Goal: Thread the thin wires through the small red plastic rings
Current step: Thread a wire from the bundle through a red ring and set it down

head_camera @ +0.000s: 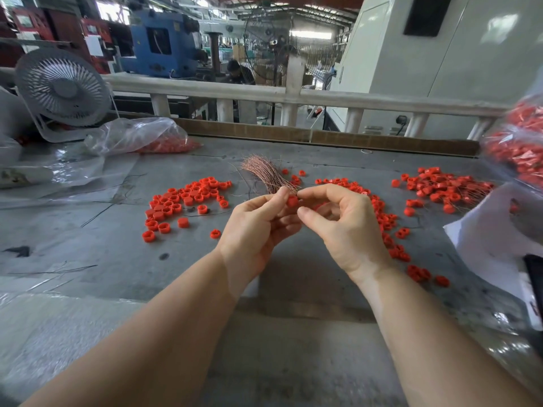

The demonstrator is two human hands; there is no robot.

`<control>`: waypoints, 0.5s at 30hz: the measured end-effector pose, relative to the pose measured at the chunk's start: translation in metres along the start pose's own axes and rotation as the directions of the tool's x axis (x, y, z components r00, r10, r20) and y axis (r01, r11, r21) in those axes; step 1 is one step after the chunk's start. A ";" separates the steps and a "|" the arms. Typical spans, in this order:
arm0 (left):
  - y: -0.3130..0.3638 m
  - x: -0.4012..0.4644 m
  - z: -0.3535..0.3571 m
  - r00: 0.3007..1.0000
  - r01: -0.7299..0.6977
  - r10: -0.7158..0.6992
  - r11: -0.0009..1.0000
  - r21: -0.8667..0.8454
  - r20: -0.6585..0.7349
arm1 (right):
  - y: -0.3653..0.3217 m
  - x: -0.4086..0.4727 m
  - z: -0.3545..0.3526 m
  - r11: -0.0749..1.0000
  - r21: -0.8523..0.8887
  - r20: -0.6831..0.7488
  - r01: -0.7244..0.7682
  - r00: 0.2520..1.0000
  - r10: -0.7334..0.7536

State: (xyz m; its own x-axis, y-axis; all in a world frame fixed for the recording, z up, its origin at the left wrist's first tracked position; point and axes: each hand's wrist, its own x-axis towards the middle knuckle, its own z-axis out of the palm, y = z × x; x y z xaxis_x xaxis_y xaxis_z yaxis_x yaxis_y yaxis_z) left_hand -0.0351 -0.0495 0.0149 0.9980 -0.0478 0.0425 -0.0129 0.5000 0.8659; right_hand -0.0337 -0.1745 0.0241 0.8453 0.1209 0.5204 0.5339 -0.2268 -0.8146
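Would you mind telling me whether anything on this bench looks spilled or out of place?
Nothing looks damaged. Red rings lie scattered loose over the table rather than in a container, and stray wires lie on its left side. The left hand holds the wire bundle and one ring.

Grey worktable (88,245), white railing (205,91), desk fan (63,88), blue machine (164,44), daylight

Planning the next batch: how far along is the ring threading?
Done: the pile at far right shows rings with wires trailing from them. In hand: the left hand holds the wire bundle and one red ring; the right hand pinches at that ring. Left: loose rings at left and those by the right wrist, plus a bagful.
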 end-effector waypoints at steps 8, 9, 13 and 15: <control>0.000 0.001 0.000 0.998 0.047 -0.047 0.999 0.001 -0.031 | 0.002 0.001 -0.001 0.996 -0.087 -0.031 0.035 0.999 -0.038; 0.000 0.001 0.001 0.998 0.049 -0.049 0.999 -0.002 -0.032 | 0.002 0.001 -0.001 0.995 -0.090 -0.031 0.036 0.999 -0.039; 0.000 0.002 0.001 0.998 0.054 -0.054 0.998 -0.012 -0.042 | 0.002 0.001 -0.001 0.994 -0.099 -0.031 0.039 0.999 -0.042; 0.000 0.002 0.001 0.998 0.054 -0.054 0.999 -0.002 -0.042 | 0.003 0.001 -0.001 0.995 -0.095 -0.033 0.041 0.998 -0.044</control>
State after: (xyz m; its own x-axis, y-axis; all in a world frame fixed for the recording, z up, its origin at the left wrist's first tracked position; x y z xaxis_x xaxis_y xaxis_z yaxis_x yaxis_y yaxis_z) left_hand -0.0334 -0.0507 0.0153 0.9989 -0.0383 -0.0254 0.0411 0.4980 0.8662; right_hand -0.0314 -0.1758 0.0227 0.8198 0.0985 0.5642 0.5637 -0.3126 -0.7645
